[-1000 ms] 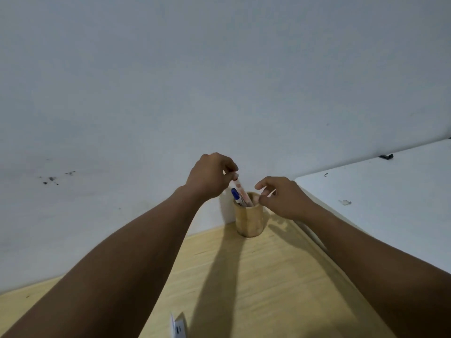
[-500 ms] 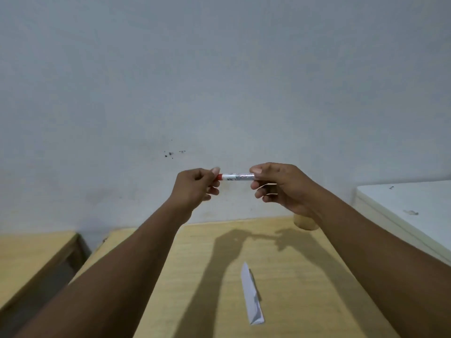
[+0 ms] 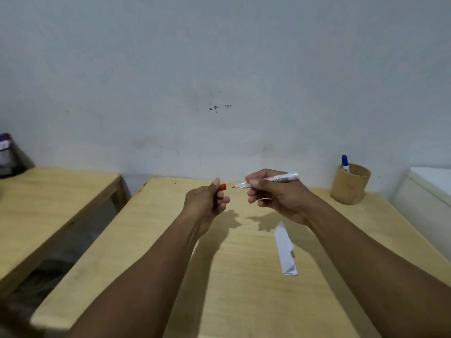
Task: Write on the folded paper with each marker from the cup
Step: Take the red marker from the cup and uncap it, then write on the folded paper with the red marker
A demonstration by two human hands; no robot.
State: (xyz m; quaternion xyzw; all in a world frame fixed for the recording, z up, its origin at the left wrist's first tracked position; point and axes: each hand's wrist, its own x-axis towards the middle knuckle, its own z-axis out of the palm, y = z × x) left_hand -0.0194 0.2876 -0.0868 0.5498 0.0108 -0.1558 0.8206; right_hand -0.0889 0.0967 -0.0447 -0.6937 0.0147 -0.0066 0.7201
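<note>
My right hand (image 3: 275,196) grips a white marker (image 3: 280,178) with its red tip bared and pointing left. The marker's red cap (image 3: 222,187) is pinched in my left hand (image 3: 207,203), a short gap from the tip. Both hands hover above the wooden table (image 3: 219,276). A folded white paper (image 3: 285,250) lies on the table below my right wrist. The tan cup (image 3: 350,184) stands at the table's far right corner against the wall, with a blue-capped marker (image 3: 344,163) sticking out of it.
A second wooden table (image 3: 48,198) stands to the left across a dark gap, with a dark container (image 3: 6,154) at its far end. A white surface (image 3: 429,191) adjoins the table on the right. A grey wall runs behind.
The red marker came out of the cup and was held level between both hands. Now the cap is off in my left hand, and the view has tilted down to show the paper.
</note>
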